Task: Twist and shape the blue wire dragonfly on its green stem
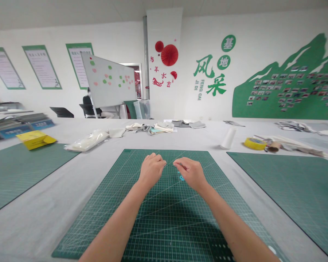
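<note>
Both my hands are over the far part of a green gridded cutting mat point(164, 218). My left hand point(152, 168) has its fingers pressed together, and what they hold, if anything, is too small to make out. Just to its right, a small gap away, my right hand point(190, 171) is closed in a pinch between thumb and forefinger; its contents are also too small to tell. A small bright blue item point(182, 178) shows beside and below the right hand's fingers.
Left stand a yellow box point(35, 139), a plastic-wrapped packet point(89, 141) and stacked booklets point(19, 125). Fabric pieces point(164, 126) lie at the back. Right are a white roll point(229, 138), yellow tape point(254, 143) and another green mat point(289, 182).
</note>
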### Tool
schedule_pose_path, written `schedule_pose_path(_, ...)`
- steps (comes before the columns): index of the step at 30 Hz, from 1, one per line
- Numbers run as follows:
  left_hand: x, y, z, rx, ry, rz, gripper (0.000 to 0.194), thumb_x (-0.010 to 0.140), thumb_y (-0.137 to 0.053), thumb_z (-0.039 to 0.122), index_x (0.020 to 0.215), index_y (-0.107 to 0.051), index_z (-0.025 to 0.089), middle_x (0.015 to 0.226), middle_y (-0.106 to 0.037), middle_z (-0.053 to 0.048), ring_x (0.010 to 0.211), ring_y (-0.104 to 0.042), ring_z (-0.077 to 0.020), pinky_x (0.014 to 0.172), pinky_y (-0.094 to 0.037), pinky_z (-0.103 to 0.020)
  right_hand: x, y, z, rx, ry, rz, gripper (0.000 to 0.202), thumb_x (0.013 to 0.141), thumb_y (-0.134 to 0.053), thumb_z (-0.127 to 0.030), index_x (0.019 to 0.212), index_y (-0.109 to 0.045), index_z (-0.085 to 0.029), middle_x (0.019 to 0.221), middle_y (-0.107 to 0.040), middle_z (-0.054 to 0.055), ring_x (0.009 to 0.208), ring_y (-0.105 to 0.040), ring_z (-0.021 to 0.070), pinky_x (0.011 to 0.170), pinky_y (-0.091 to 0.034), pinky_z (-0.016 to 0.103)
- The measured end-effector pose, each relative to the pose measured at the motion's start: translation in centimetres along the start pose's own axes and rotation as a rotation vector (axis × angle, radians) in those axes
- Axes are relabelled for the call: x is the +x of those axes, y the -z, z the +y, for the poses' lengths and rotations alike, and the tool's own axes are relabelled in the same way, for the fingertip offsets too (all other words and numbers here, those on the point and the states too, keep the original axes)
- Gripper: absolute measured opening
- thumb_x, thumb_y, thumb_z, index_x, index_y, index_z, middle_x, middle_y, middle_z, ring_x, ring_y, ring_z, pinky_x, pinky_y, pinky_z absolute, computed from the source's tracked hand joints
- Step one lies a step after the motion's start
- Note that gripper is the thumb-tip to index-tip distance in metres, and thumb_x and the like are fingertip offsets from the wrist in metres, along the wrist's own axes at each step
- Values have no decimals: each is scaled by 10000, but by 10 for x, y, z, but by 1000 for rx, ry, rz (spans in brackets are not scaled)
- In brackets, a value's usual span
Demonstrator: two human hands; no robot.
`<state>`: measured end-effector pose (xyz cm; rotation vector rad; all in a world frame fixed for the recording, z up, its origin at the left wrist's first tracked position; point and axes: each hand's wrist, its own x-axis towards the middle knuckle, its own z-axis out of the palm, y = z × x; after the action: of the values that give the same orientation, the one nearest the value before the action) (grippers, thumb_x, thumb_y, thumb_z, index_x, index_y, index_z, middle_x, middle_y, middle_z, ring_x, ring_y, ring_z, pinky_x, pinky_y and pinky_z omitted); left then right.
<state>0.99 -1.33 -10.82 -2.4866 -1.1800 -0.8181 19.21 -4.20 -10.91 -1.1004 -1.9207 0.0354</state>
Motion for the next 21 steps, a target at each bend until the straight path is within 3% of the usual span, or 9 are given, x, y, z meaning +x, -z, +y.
schedule_pose_path(6,2,5,-2,-136,-110,-74,241,870,-448,212,783,-673,217,747,-578,-28,749,-427,-165,697,-320,-305,5,9,16,80,-72,39,158,831,-519,-252,801,-668,-211,791,-670,14,734,-587,148,694,-414,245)
schedule_pose_path(9,4,9,-2,-286,-121,-110,240,870,-459,235,800,-688,212,759,-594,-27,756,-447,-158,723,-338,-297,8,13,28,188,-169,16,179,800,-554,-321,784,-678,-192,693,-644,7,597,-526,128,581,-386,239)
schedule_pose_path(16,4,13,4,-726,-64,-200,185,829,-534,290,825,-705,219,796,-627,-16,824,-523,-152,807,-375,-288,7,11,49,597,-431,-143,260,689,-647,-404,753,-656,-152,522,-484,-43,437,-316,60,423,-232,210)
schedule_pose_path(21,4,6,4,-884,18,-160,167,807,-561,286,809,-710,210,784,-631,-23,831,-544,-156,795,-399,-274,4,-5,53,725,-559,-196,293,646,-676,-419,736,-635,-144,432,-374,-78,386,-229,42,381,-140,202)
